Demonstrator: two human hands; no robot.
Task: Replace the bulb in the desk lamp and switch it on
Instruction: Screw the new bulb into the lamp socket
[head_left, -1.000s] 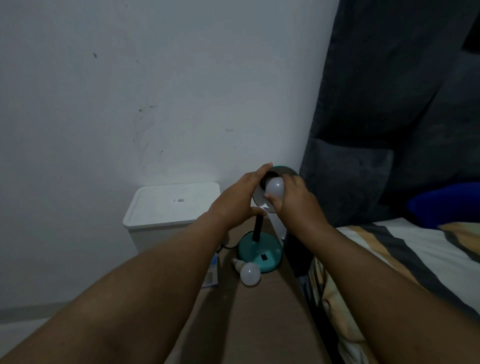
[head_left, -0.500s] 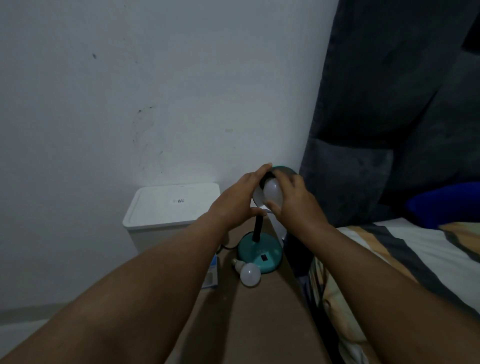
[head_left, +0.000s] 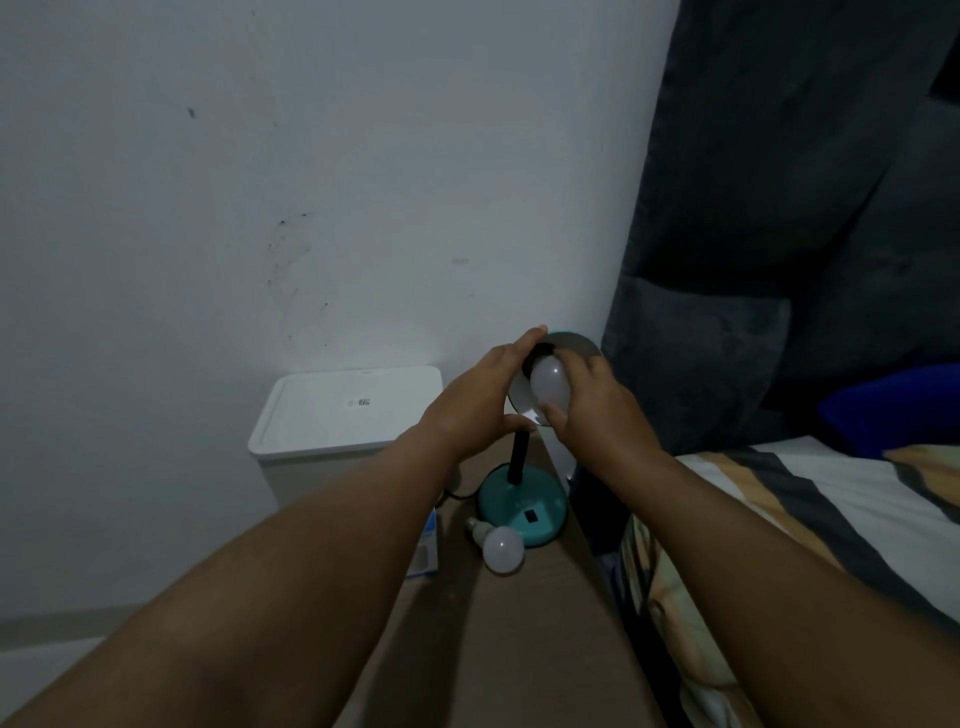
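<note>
A teal desk lamp stands on a brown table, its round base (head_left: 522, 505) with a black switch facing me and its shade (head_left: 576, 345) tilted toward me. A white bulb (head_left: 549, 382) sits in the shade's black socket. My right hand (head_left: 592, 402) is wrapped around this bulb, thumb below and fingers above. My left hand (head_left: 475, 402) grips the shade's left rim, fingers along its edge. A second white bulb (head_left: 500, 547) lies on the table against the front of the base.
A white lidded bin (head_left: 343, 410) stands by the wall left of the lamp. A blue-and-white carton (head_left: 425, 553) lies at the table's left edge. A bed with striped bedding (head_left: 810, 499) and a dark headboard (head_left: 779, 260) lies to the right.
My right hand's fingers have shifted around the bulb in the socket, as in a twist. The left hand stays on the shade, and the lamp has not moved.
</note>
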